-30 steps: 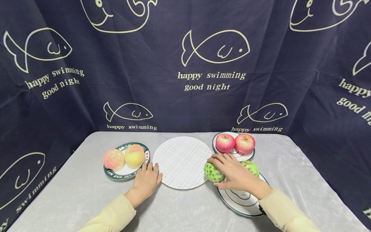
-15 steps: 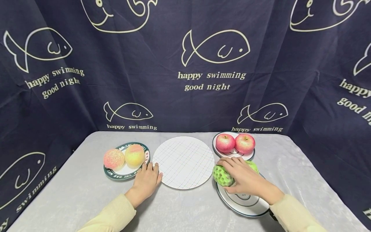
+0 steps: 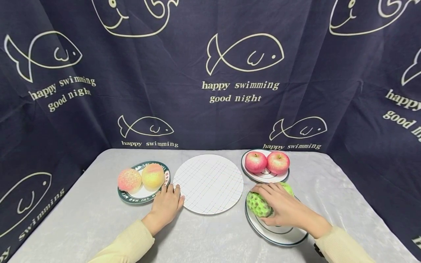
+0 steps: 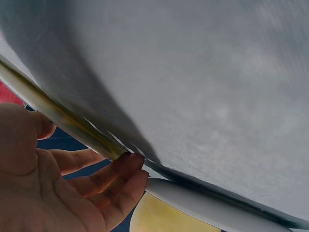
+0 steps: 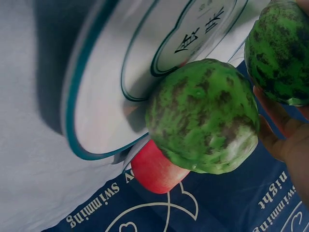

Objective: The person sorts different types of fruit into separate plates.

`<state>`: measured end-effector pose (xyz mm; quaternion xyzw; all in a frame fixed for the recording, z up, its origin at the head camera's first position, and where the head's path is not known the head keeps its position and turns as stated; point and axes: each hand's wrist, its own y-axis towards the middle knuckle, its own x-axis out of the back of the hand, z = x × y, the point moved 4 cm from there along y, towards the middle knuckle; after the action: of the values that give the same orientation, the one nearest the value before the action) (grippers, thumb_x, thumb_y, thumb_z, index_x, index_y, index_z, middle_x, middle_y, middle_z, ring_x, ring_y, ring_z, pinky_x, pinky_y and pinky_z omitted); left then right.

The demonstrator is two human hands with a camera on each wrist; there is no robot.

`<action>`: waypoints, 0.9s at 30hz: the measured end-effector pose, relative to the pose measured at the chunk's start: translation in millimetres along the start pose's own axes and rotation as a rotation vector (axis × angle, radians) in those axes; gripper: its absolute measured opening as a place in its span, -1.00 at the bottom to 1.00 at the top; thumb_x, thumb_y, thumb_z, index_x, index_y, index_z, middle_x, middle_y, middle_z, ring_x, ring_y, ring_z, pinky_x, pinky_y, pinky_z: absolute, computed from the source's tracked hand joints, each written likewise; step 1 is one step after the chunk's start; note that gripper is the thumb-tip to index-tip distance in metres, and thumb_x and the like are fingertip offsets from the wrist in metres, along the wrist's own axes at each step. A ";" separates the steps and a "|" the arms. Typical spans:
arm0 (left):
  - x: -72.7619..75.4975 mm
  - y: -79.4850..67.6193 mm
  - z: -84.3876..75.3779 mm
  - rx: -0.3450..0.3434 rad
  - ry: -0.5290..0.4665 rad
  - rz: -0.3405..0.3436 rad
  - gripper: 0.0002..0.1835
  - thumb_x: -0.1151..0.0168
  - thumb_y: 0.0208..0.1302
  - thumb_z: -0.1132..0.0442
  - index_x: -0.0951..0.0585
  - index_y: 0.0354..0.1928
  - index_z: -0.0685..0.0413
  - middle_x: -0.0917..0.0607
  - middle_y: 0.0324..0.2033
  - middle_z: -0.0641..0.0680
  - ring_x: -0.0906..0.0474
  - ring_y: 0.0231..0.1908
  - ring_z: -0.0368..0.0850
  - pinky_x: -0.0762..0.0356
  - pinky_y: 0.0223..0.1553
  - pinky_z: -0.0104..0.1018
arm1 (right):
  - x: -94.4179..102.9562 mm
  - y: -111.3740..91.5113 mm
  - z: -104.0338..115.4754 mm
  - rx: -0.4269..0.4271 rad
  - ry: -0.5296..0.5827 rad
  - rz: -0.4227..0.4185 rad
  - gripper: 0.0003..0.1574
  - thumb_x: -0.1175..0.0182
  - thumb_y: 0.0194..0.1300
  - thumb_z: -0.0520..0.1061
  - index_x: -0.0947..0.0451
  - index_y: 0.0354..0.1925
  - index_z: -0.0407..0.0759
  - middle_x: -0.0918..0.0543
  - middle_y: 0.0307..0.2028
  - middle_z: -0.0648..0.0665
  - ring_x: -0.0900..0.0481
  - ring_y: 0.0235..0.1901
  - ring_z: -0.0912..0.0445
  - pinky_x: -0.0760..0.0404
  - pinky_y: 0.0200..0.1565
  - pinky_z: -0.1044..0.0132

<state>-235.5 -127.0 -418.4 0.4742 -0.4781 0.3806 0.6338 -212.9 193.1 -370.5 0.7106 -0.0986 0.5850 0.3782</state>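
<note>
My right hand (image 3: 283,209) grips a green, bumpy custard apple (image 3: 258,205), fingers over its top and thumb at its near side. It is over the left part of a white plate with a dark rim (image 3: 286,239). A second custard apple (image 5: 203,116) sits on that plate, partly behind the hand in the head view. My left hand (image 3: 165,205) lies palm down, fingers loosely extended, between the peach plate (image 3: 133,200) and a round white plate with a grid pattern (image 3: 208,184). In the left wrist view its fingertips (image 4: 136,159) are right at a plate edge.
Two peaches, one pinkish (image 3: 129,180) and one yellower (image 3: 152,176), lie on the green-rimmed plate at left. Two red apples (image 3: 255,162) sit on a small plate (image 3: 263,179) at back right. A dark fish-print curtain (image 3: 213,120) surrounds the grey cloth-covered table (image 3: 204,237).
My right hand has carried the custard apple right and toward me, from beside the grid-patterned plate to over the dark-rimmed plate. The left hand has stayed in place.
</note>
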 end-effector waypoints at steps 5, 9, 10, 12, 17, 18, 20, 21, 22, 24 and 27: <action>-1.1 0.3 0.0 -0.001 0.001 0.007 -0.51 0.02 0.30 0.01 -0.48 0.05 0.27 -0.55 -0.17 0.25 -0.46 -0.12 0.18 -0.48 -0.19 -0.04 | -0.6 -4.5 0.3 0.031 -0.010 -0.008 -0.09 -0.44 -0.39 0.14 -0.43 0.03 -0.07 -0.48 -0.03 0.08 -0.41 -0.06 0.13 -0.34 -0.04 0.12; -2.1 0.7 0.2 0.002 0.003 0.019 -0.51 0.03 0.30 0.00 -0.48 0.06 0.27 -0.54 -0.16 0.25 -0.46 -0.12 0.17 -0.47 -0.17 -0.04 | -0.5 -6.4 0.3 0.050 -0.017 -0.022 -0.12 -0.43 -0.41 0.14 -0.45 0.00 -0.04 -0.48 -0.06 0.11 -0.40 -0.09 0.16 -0.29 -0.03 0.17; -2.3 0.8 0.2 0.002 0.005 0.022 -0.51 0.03 0.30 0.00 -0.48 0.06 0.27 -0.54 -0.16 0.25 -0.46 -0.12 0.17 -0.47 -0.17 -0.04 | -0.4 -6.9 0.4 0.055 -0.022 -0.028 -0.12 -0.43 -0.41 0.14 -0.45 -0.01 -0.04 -0.48 -0.06 0.10 -0.41 -0.10 0.16 -0.29 -0.03 0.18; -2.3 0.9 0.3 0.002 0.007 0.022 -0.51 0.04 0.31 0.00 -0.48 0.06 0.26 -0.54 -0.16 0.25 -0.46 -0.12 0.17 -0.48 -0.18 -0.05 | -0.4 -7.8 0.7 0.069 -0.029 -0.037 -0.12 -0.43 -0.43 0.14 -0.46 -0.01 -0.04 -0.49 -0.07 0.10 -0.41 -0.11 0.15 -0.28 -0.03 0.18; -1.8 0.6 0.3 0.000 0.012 0.013 -0.51 0.03 0.30 0.00 -0.48 0.06 0.27 -0.55 -0.17 0.25 -0.46 -0.12 0.17 -0.48 -0.19 -0.05 | -1.3 -10.0 1.6 0.080 -0.027 -0.032 -0.11 -0.43 -0.44 0.14 -0.46 -0.01 -0.04 -0.49 -0.07 0.08 -0.41 -0.11 0.13 -0.25 -0.01 0.15; -1.5 0.6 0.4 0.000 0.012 0.010 -0.51 0.03 0.30 0.00 -0.48 0.05 0.27 -0.55 -0.17 0.25 -0.46 -0.13 0.17 -0.48 -0.20 -0.05 | -1.5 -10.3 1.5 0.076 -0.028 -0.029 -0.11 -0.43 -0.43 0.14 -0.46 -0.01 -0.04 -0.49 -0.07 0.08 -0.41 -0.10 0.13 -0.24 0.00 0.15; -1.2 0.5 0.4 -0.002 0.014 0.004 -0.51 0.03 0.30 0.00 -0.48 0.05 0.27 -0.55 -0.17 0.25 -0.47 -0.13 0.17 -0.48 -0.19 -0.05 | -1.6 -10.6 1.7 0.078 -0.023 -0.031 -0.10 -0.43 -0.44 0.14 -0.46 0.00 -0.05 -0.49 -0.06 0.08 -0.41 -0.10 0.12 -0.24 0.00 0.14; -1.0 0.4 0.4 -0.002 0.014 0.002 -0.51 0.02 0.30 0.00 -0.48 0.05 0.27 -0.55 -0.17 0.25 -0.47 -0.13 0.17 -0.48 -0.19 -0.05 | -1.6 -10.6 1.7 0.080 -0.022 -0.034 -0.10 -0.43 -0.44 0.13 -0.46 0.00 -0.06 -0.49 -0.06 0.08 -0.41 -0.10 0.12 -0.23 0.00 0.14; -0.8 0.4 0.4 -0.002 0.013 0.000 -0.52 0.02 0.30 0.00 -0.48 0.05 0.27 -0.55 -0.17 0.25 -0.47 -0.13 0.17 -0.48 -0.19 -0.05 | -1.6 -10.8 1.9 0.084 -0.022 -0.038 -0.09 -0.43 -0.45 0.13 -0.46 0.00 -0.06 -0.49 -0.06 0.08 -0.41 -0.10 0.12 -0.23 0.00 0.14; -0.8 0.5 0.6 -0.002 0.011 -0.002 -0.52 0.02 0.30 0.00 -0.49 0.05 0.27 -0.55 -0.18 0.25 -0.47 -0.14 0.17 -0.48 -0.20 -0.05 | -1.8 -10.8 2.1 0.090 -0.026 -0.042 -0.08 -0.43 -0.46 0.13 -0.46 0.00 -0.07 -0.49 -0.07 0.08 -0.42 -0.11 0.12 -0.22 0.00 0.15; -1.0 0.6 0.7 -0.001 0.006 0.001 -0.52 0.02 0.30 0.00 -0.48 0.05 0.27 -0.55 -0.18 0.25 -0.47 -0.14 0.17 -0.48 -0.20 -0.05 | -2.4 -10.6 2.8 0.102 -0.030 -0.045 -0.07 -0.43 -0.49 0.14 -0.47 -0.01 -0.08 -0.49 -0.08 0.07 -0.41 -0.12 0.12 -0.21 0.00 0.14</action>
<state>-236.4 -127.6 -419.1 0.4725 -0.4765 0.3822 0.6353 -205.4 198.0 -377.2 0.7397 -0.0581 0.5699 0.3530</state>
